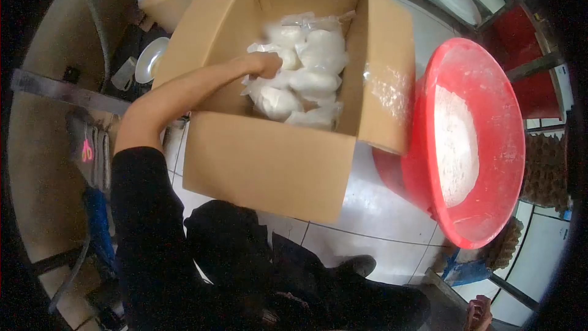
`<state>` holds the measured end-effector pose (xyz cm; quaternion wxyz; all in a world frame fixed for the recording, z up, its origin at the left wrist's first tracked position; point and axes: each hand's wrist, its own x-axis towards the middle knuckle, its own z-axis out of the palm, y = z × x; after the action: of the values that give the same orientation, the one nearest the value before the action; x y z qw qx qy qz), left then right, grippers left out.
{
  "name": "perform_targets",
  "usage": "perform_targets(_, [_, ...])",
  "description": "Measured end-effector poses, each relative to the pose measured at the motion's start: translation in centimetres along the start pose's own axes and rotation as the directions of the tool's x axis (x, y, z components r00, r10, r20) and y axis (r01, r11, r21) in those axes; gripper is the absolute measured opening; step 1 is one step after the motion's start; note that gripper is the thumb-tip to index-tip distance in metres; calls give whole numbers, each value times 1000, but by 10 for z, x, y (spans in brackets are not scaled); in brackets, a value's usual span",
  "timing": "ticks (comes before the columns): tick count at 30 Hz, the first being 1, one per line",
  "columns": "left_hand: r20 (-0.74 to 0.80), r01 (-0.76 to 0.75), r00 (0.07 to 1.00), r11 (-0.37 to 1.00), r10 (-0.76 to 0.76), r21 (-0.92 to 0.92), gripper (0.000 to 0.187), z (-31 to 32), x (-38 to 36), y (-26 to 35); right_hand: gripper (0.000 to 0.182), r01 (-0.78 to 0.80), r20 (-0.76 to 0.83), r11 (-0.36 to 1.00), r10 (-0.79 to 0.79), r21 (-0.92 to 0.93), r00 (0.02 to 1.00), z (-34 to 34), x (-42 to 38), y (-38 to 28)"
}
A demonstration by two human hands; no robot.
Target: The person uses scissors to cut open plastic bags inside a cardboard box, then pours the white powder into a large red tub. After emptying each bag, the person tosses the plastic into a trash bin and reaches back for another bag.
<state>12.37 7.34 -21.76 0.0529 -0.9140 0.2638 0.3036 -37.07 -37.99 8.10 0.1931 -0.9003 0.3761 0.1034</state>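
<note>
My left hand [264, 64] reaches into an open cardboard box [266, 162] with its fingers curled. They are closed on the clear plastic of a bag [285, 59] with white contents, though the fingertips are partly hidden. Several similar white-filled plastic bags [315, 81] lie piled around it on the bottom of the box. Low at the right edge of the view, my right hand [479, 312] is away from the box. Its visible fingers are bent in, and I cannot make out whether anything is in them.
Right of the box stands a tilted-looking red tub [499, 147] with white powder [455, 147] inside. Stacked egg trays [545, 168] are behind it. A plastic jug [166, 1] and a white bowl [150, 60] sit at the upper left. White tiles [376, 208] cover the floor.
</note>
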Motion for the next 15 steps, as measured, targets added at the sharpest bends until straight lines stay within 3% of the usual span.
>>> perform_targets(2, [80, 204, 978, 957, -191, -208, 23, 2, 2, 1, 22, 28, 40, 998, -25, -65, 999, 5, 3, -22])
perform_targets(5, [-57, 112, 991, 985, -120, -129, 27, 48, 24, -30, 24, 8, 100, 996, 1, -91, 995, 11, 12, -27])
perform_targets(8, [340, 83, 937, 997, -82, 12, 21, 61, 26, -37, 25, -19, 130, 998, 26, -53, 991, 20, 20, -24])
perform_targets(10, [186, -132, 973, 990, 139, -50, 23, 131, 62, -100, 24, 18, 148, 999, -13, -35, 989, 23, 24, -21])
perform_targets(11, [137, -188, 973, 982, 188, -8, 27, 138, 64, -105, 23, 64, 160, 997, -58, -35, 985, 24, 26, -18])
perform_targets(14, [67, -232, 973, 937, 222, 260, 48, 104, 30, -63, 23, 135, 154, 991, -132, -10, 979, 24, 31, -4])
perform_targets(15, [-38, -228, 970, 955, 239, 190, 51, 104, 22, -56, 23, 149, 141, 989, -148, 5, 979, 25, 32, 4])
